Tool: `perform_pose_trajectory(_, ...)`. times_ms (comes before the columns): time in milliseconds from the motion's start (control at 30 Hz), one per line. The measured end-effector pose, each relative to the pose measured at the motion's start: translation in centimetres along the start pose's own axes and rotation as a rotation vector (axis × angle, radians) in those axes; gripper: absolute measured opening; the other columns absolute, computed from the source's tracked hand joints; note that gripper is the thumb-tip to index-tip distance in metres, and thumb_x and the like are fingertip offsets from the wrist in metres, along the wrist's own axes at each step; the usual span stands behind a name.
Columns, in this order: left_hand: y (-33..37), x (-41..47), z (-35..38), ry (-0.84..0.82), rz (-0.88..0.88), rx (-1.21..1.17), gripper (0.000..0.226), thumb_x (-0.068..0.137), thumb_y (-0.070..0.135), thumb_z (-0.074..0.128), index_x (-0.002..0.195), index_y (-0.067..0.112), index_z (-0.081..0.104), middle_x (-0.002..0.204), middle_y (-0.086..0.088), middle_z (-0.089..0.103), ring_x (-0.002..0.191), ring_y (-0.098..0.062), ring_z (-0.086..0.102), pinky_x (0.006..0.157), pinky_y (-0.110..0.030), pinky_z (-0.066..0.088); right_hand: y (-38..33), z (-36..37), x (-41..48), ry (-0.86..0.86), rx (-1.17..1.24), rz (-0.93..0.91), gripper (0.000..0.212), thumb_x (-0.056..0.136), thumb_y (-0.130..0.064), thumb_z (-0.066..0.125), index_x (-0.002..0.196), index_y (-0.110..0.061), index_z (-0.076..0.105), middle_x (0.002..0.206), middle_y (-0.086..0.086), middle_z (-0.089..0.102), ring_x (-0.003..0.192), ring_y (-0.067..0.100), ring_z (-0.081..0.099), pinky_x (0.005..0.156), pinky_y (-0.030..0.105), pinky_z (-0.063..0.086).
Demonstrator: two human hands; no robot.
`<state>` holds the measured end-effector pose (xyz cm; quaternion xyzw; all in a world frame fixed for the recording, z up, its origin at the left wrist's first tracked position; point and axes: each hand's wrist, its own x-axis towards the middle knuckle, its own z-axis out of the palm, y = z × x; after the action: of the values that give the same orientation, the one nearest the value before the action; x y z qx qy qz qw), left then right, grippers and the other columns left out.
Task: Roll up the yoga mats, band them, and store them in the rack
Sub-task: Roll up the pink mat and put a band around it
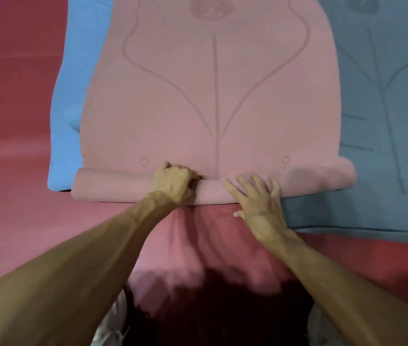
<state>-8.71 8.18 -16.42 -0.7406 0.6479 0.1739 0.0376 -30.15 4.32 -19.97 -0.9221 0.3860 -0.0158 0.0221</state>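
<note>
1. Nearest me, my two bare forearms reach out over the red floor (10,121) towards the roll (113,187), the only part of the pink mat (198,108) wound up so far.
2. My left hand (173,182) grips the roll near its middle, fingers curled over the top and tucked into the crease where the roll meets the flat sheet.
3. My right hand (260,203) lies flat on the roll just beside it, its fingers (244,186) spread wide and pressing down.
4. To do this step well, I judge that I should move my hands further apart, push forward evenly and tuck the coil tight at each turn. The right end looks fatter and looser than the left, so it could cone.
5. The roll's long axis runs left to right across my view, and it should travel straight away from me.
6. Beyond it, the unrolled mat stretches away lengthwise, its printed centre line pointing straight ahead. That line is a good guide for squareness.
7. The pink mat overlaps a blue mat (70,121) on the left and a grey mat (385,121) on the right; both are flat.
</note>
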Motion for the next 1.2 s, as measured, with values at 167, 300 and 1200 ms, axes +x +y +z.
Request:
perform_pose_trajectory(167, -1.2, -1.4, 1.9, 0.116, 0.017, -0.138, 0.044, 0.082, 0.016, 0.059, 0.123, 0.03, 0.055, 0.111, 0.007, 0.067, 0.107, -0.018, 0.056, 0.09, -0.031, 0.028, 0.7, 0.2, 1.9, 0.062, 0.013, -0.017, 0.077, 0.04, -0.029, 0.093, 0.112, -0.025, 0.069, 0.094, -0.004, 0.064, 0.085, 0.023, 0.06, 0.081, 0.054, 0.045)
perform_pose_trajectory(300, -0.8, -1.6, 2.6, 0.231, 0.055, -0.076, 0.028, 0.084, 0.016, 0.061, 0.111, 0.022, 0.065, 0.115, -0.001, 0.062, 0.103, -0.027, 0.054, 0.085, -0.033, 0.026, 1.2, 0.4, 2.6, -0.037, 0.041, -0.026, 0.071, 0.042, -0.023, 0.093, 0.109, -0.018, 0.069, 0.09, 0.001, 0.063, 0.083, 0.025, 0.062, 0.078, 0.051, 0.046)
perform_pose_trajectory(1200, 0.6, -10.1, 0.3, -0.055, 0.113, -0.015, 0.066, 0.075, 0.043, 0.073, 0.136, 0.032, 0.05, 0.115, -0.001, 0.061, 0.105, -0.027, 0.06, 0.081, -0.035, 0.045, -0.9, -7.3, 1.1, -0.852, 0.259, 0.02, 0.07, 0.074, -0.031, 0.082, 0.135, -0.011, 0.053, 0.134, 0.007, 0.057, 0.12, 0.026, 0.054, 0.099, 0.031, 0.042)
